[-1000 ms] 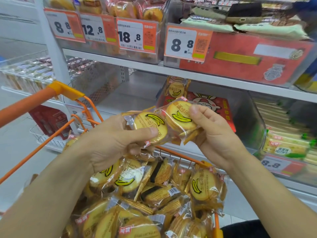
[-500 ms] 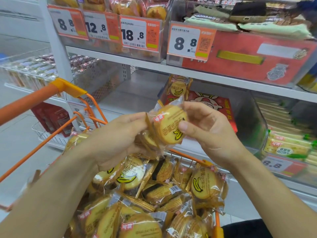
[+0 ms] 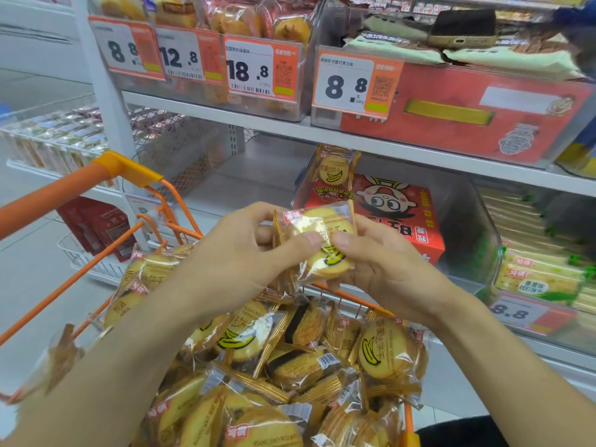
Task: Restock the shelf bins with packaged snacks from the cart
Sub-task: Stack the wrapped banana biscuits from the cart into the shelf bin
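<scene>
Since a moment ago the left hand (image 3: 238,253) and right hand (image 3: 380,266) have stacked their separate banana biscuit packets (image 3: 322,243) together, fingers pinching the bundle above the orange cart (image 3: 129,169). It looks ready for the near-empty clear bin (image 3: 464,221) at twelve o'clock on the white shelf (image 3: 387,146), the cart still heaped.

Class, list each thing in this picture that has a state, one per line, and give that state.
Left hand: grips the snack packets.
Right hand: grips the same packets.
Held banana biscuit packets: sealed, lifted above the cart.
Cart: heaped with sealed packets.
Clear shelf bin: nearly empty, one packet upright inside.
</scene>
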A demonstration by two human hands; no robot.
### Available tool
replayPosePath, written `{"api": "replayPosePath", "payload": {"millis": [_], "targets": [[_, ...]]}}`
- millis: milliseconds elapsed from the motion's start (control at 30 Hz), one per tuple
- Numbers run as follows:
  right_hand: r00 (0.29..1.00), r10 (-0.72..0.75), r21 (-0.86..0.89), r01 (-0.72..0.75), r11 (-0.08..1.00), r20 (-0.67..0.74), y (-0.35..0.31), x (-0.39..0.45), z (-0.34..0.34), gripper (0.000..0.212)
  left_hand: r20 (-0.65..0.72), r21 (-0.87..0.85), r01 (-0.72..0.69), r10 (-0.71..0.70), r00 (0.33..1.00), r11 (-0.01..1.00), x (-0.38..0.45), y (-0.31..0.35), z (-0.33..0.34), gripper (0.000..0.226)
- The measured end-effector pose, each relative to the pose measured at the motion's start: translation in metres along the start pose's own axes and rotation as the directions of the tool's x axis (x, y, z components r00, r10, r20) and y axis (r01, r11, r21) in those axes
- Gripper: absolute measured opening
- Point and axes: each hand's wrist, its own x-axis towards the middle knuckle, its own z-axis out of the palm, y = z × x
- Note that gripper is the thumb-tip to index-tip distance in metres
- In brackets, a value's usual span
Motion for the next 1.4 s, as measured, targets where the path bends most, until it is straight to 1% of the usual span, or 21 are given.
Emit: {"api": "replayPosePath", "payload": {"millis": [67, 133, 200, 300, 400, 500, 567, 667, 700, 767, 833, 867, 900, 967, 1000, 1100, 1167, 1233, 1267, 1300, 1400], "targets": [[1.000, -0.025, -0.066, 0.026, 0.998, 0.014, -0.001, 0.001, -0.007, 0.044, -0.017, 0.074, -0.068, 0.069, 0.997, 0.995, 0.003, -0.001, -0.001, 0.052], [0.999, -0.037, -0.121, 0.037, 0.992, 0.004, 0.000, 0.004, -0.014, 0.050, -0.007, 0.249, -0.130, 0.136, 0.991, 0.960, 0.008, -0.003, -0.002, 0.058], [0.998, -0.036, -0.148, 0.028, 0.989, -0.049, 0.002, 0.008, -0.022, 0.055, 0.031, 0.441, -0.151, 0.153, 0.988, 0.885, 0.013, 0.000, -0.002, 0.061], [0.981, -0.065, -0.184, 0.030, 0.982, -0.182, 0.003, 0.023, -0.033, 0.054, 0.130, 0.661, -0.149, 0.083, 0.988, 0.736, 0.029, 0.001, -0.006, 0.064], [0.917, -0.079, -0.226, -0.012, 0.974, -0.390, 0.010, 0.057, -0.053, 0.045, 0.177, 0.777, -0.111, -0.045, 0.983, 0.619, 0.058, -0.009, -0.011, 0.066], [0.837, -0.020, -0.217, -0.118, 0.969, -0.546, 0.025, 0.105, -0.077, 0.035, 0.196, 0.808, -0.128, -0.057, 0.979, 0.575, 0.091, -0.023, -0.007, 0.064], [0.799, 0.005, -0.255, -0.198, 0.946, -0.601, 0.035, 0.134, -0.086, 0.040, 0.216, 0.805, -0.149, -0.049, 0.975, 0.573, 0.108, -0.031, -0.004, 0.064], [0.760, -0.062, -0.380, -0.251, 0.890, -0.647, 0.046, 0.167, -0.093, 0.045, 0.256, 0.812, -0.173, -0.074, 0.964, 0.557, 0.122, -0.040, -0.002, 0.062], [0.748, -0.085, -0.429, -0.280, 0.859, -0.658, 0.049, 0.177, -0.095, 0.048, 0.270, 0.820, -0.186, -0.080, 0.960, 0.541, 0.123, -0.042, -0.001, 0.059], [0.688, -0.123, -0.497, -0.377, 0.781, -0.715, 0.055, 0.191, -0.096, 0.061, 0.300, 0.830, -0.218, -0.082, 0.951, 0.513, 0.122, -0.044, 0.001, 0.054], [0.647, -0.128, -0.488, -0.415, 0.768, -0.752, 0.062, 0.199, -0.093, 0.068, 0.308, 0.835, -0.226, -0.087, 0.948, 0.501, 0.119, -0.046, 0.002, 0.052], [0.647, -0.107, -0.473, -0.423, 0.773, -0.755, 0.063, 0.200, -0.089, 0.069, 0.303, 0.841, -0.222, -0.090, 0.949, 0.492, 0.118, -0.047, 0.002, 0.053], [0.666, -0.111, -0.483, -0.406, 0.776, -0.738, 0.067, 0.205, -0.088, 0.070, 0.300, 0.850, -0.220, -0.097, 0.949, 0.478, 0.118, -0.046, 0.003, 0.052], [0.676, -0.069, -0.472, -0.435, 0.767, -0.734, 0.067, 0.210, -0.083, 0.074, 0.302, 0.861, -0.216, -0.121, 0.946, 0.460, 0.117, -0.046, 0.005, 0.050], [0.680, -0.045, -0.476, -0.462, 0.748, -0.732, 0.063, 0.209, -0.080, 0.071, 0.301, 0.861, -0.208, -0.136, 0.944, 0.463, 0.117, -0.044, 0.005, 0.048], [0.752, -0.006, -0.545, -0.472, 0.693, -0.659, 0.054, 0.209, -0.081, 0.051, 0.317, 0.868, -0.213, -0.168, 0.934, 0.449, 0.117, -0.043, 0.004, 0.043], [0.779, 0.007, -0.591, -0.481, 0.648, -0.627, 0.044, 0.200, -0.082, 0.036, 0.325, 0.857, -0.207, -0.184, 0.928, 0.472, 0.118, -0.039, 0.001, 0.045], [0.785, 0.028, -0.584, -0.483, 0.652, -0.619, 0.033, 0.188, -0.083, 0.051, 0.315, 0.852, -0.194, -0.181, 0.932, 0.486, 0.119, -0.034, -0.003, 0.050], [0.774, 0.041, -0.560, -0.491, 0.667, -0.631, 0.028, 0.181, -0.083, 0.059, 0.309, 0.853, -0.189, -0.178, 0.934, 0.487, 0.118, -0.029, -0.004, 0.052], [0.774, 0.040, -0.548, -0.483, 0.683, -0.632, 0.021, 0.171, -0.080, 0.059, 0.308, 0.854, -0.191, -0.174, 0.935, 0.485, 0.116, -0.025, -0.005, 0.053], [0.772, 0.042, -0.559, -0.495, 0.666, -0.634, 0.000, 0.140, -0.069, 0.047, 0.327, 0.841, -0.223, -0.136, 0.935, 0.492, 0.104, -0.008, -0.008, 0.047]]}}
